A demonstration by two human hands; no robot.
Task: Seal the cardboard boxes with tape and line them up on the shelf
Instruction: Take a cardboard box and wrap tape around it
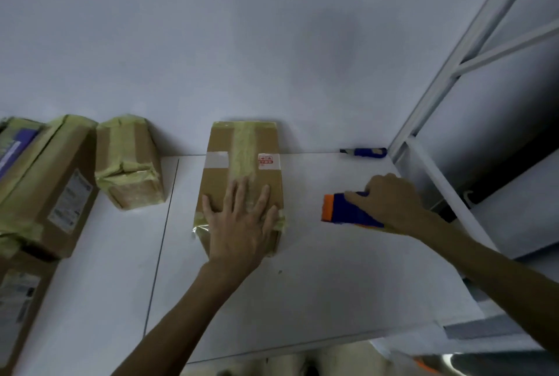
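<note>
In the head view, a flat brown cardboard box (219, 185) sealed with a strip of yellowish tape is seen lying on the white shelf board (302, 300). The left hand (242, 221) is laid flat on the near half of this box, with fingers straight and spread and the palm pressed on the tape; nothing is gripped by it. Beyond its fingertips a white label (216, 159) and a red-and-white sticker (265, 161) are seen on the box top, one on either side of the tape strip. The far end of the box is set against the pale wall (211, 28).

To the right of the left hand, apart from the box, the right hand (390, 200) is curled round a blue and orange tape dispenser (341, 212), whose orange end is turned toward the left hand. Whether the dispenser touches the shelf board cannot be told. Beyond the right hand, at the wall, a blue utility knife (363, 152) is laid. Further right, a white metal rack frame (453, 58) is seen.

To the left of the left hand, a small cardboard box wrapped in yellowish tape (130, 161) is placed near the wall. Just beside it is a larger brown cardboard box with a white printed label (51, 188).
</note>
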